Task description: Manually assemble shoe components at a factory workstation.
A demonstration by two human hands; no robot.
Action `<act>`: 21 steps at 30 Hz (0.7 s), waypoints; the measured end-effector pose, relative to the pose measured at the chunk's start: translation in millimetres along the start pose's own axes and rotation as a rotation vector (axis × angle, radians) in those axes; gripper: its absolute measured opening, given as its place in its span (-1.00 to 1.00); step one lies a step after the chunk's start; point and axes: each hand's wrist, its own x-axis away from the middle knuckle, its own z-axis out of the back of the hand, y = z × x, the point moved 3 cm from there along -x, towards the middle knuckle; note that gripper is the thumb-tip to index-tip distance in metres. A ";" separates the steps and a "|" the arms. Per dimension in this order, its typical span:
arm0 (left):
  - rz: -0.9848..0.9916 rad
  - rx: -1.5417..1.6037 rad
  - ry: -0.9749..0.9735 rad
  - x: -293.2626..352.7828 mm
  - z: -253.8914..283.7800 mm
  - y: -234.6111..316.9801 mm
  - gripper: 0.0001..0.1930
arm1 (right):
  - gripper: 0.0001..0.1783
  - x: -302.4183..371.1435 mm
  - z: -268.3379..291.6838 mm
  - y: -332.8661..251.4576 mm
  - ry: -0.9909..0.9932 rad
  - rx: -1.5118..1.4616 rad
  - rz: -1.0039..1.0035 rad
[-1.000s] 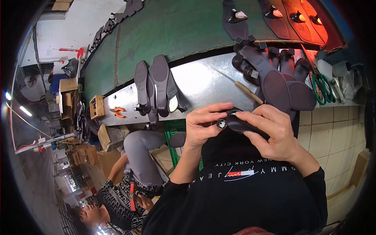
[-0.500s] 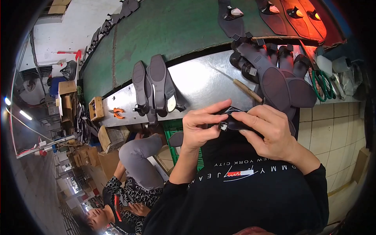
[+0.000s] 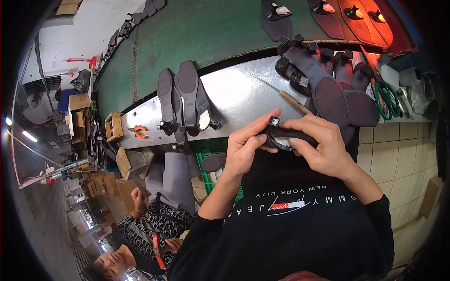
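Both hands hold a dark heeled shoe sole (image 3: pixel 280 132) close to my chest at the table's near edge. My left hand (image 3: pixel 245 149) grips it around the heel end, thumb and fingers pressed against it. From the other side my right hand (image 3: pixel 320 144) pinches it, index finger on top and thumb near a pale patch. A small white spot shows at the heel tip. Part of the sole is hidden behind my right fingers. Just beyond the hands lies an awl (image 3: pixel 293 102) with a wooden handle and thin metal shaft.
Heeled soles stand at the left (image 3: pixel 187 86) and are heaped at the right (image 3: pixel 330 96) of the metal table (image 3: pixel 234 89). Orange-handled pliers (image 3: pixel 139 131), a wooden box (image 3: pixel 114 125) and green-handled scissors (image 3: pixel 388 100) lie around. Behind runs a green belt (image 3: pixel 201 35). A co-worker (image 3: pixel 154 220) sits at left.
The sole has been turned in my hands, so the heel tip now points away from me and a pale patch shows. The co-worker's legs, arms and red tool have shifted.
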 end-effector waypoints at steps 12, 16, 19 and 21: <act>0.035 -0.078 0.091 0.2 -7.6 -0.3 -0.54 | -0.83 0.3 -5.3 -9.1 -0.060 0.263 0.137; 0.092 -0.046 0.141 -2.4 -2.5 0.1 -0.57 | -0.73 -1.8 -4.6 -5.6 -0.151 0.291 0.212; 0.124 -0.071 0.166 -2.6 0.2 -1.2 -0.55 | -0.70 -2.3 -1.7 -3.5 -0.232 0.158 0.086; 0.132 -0.085 0.177 -5.0 -1.6 1.3 -0.56 | -0.68 -1.7 -2.2 -0.9 -0.248 0.128 0.038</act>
